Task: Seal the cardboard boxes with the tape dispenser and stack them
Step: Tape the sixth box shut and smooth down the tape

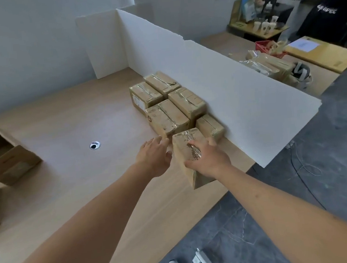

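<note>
We see a taped cardboard box (188, 151) held above the worktop (71, 125), tilted, shiny tape wrinkled over its top. Just beyond it, five sealed boxes (166, 102) sit packed together in rows against the white partition (217, 88), tape strips running along their lids.

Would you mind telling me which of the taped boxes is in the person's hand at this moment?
The nearest box, at the front of the group: the right hand grips its top, while the other five boxes sit untouched along the white partition.
</note>
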Available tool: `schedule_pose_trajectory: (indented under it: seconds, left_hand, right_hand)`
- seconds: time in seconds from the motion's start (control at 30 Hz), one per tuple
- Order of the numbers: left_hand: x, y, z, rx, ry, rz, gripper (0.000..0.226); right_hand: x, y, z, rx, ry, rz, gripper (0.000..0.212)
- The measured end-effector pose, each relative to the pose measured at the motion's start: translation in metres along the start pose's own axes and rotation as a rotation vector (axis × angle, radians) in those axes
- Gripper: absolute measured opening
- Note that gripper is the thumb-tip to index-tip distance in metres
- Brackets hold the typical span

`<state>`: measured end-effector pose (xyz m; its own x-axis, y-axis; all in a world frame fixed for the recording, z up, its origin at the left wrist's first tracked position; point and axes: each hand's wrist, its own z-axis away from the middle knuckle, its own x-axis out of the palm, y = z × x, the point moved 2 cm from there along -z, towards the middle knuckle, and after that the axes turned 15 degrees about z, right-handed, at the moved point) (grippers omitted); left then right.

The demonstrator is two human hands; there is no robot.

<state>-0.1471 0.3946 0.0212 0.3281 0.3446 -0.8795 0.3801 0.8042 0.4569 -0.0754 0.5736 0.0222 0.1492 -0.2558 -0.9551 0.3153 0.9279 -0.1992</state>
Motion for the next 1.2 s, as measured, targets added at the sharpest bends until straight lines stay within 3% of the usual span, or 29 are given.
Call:
schedule_pose_trajectory:
  seconds: [0.37, 0.8, 1.0, 1.2]
  left_hand:
    - [0.044, 0.018, -0.092, -0.083, -0.047, 0.032, 0.041]
    - [0.101, 0.047, -0.164, -0.404, 0.080, 0.134, 0.041]
    - [0.121, 0.031, -0.177, -0.435, 0.067, 0.161, 0.041]
    - [0.129, 0.022, -0.183, -0.414, 0.013, 0.122, 0.047]
  right_hand:
    - [0.011, 0.063, -0.095, -0.040, -0.105, 0.070, 0.078]
    - [0.046, 0.106, -0.206, -0.269, -0.135, 0.179, 0.080]
    - [0.073, 0.108, -0.232, -0.288, -0.088, 0.205, 0.083]
    - [0.085, 0.112, -0.243, -0.272, -0.147, 0.256, 0.089]
